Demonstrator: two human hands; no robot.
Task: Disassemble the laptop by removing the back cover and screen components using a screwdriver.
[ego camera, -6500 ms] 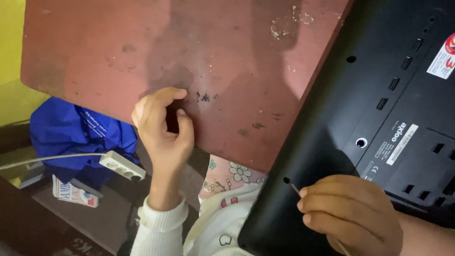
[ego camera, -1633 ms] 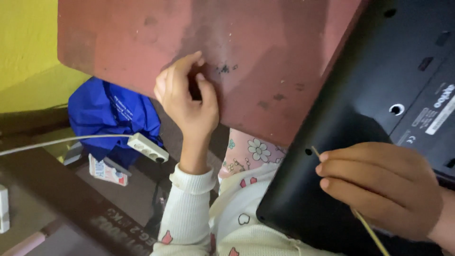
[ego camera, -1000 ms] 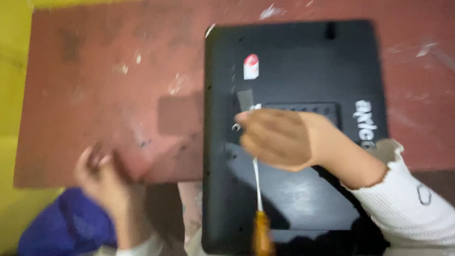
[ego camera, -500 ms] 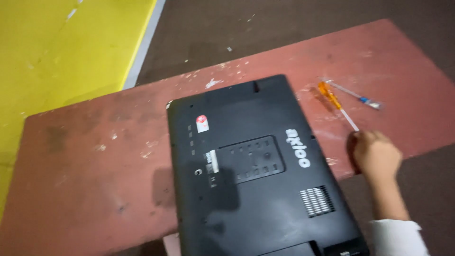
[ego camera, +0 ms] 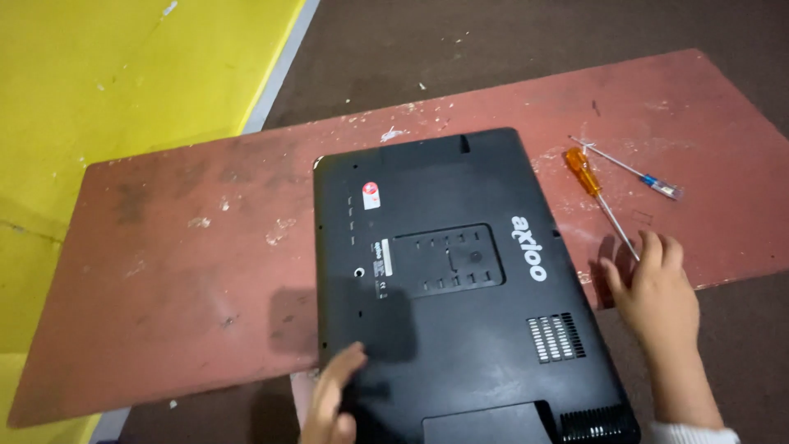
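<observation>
lying bottom side up, a black laptop (ego camera: 456, 288) covers the middle of a worn reddish-brown board (ego camera: 181, 271) in the head camera's only current view, its near edge overhanging the board toward the person. the underside shows a central access panel, a row of small slots along the left half, a small red and white sticker near the far left corner and a pale vent grille near the right front corner.

the left hand (ego camera: 329, 403) comes in from the bottom edge of the frame, blurred, its fingers loose and spread against the near left part of the laptop's base, gripping nothing. the right hand (ego camera: 653, 292) rests open on the board just beside the laptop's right edge, fingers extended and empty, a white cuff showing at the wrist. its fingertips (ego camera: 649, 242) sit at or just short of the metal tip of an orange-handled screwdriver (ego camera: 598, 197), which lies flat on the board with its handle pointing away from the person; whether they actually touch the shaft cannot be told. a thinner screwdriver with a blue handle (ego camera: 633, 170) lies just beyond it, its shaft crossing near the orange handle.

scuffs and pale paint flecks mark the board. behind it, a yellow floor section (ego camera: 123, 74) meets dark brown flooring (ego camera: 493, 41) along a pale strip.
</observation>
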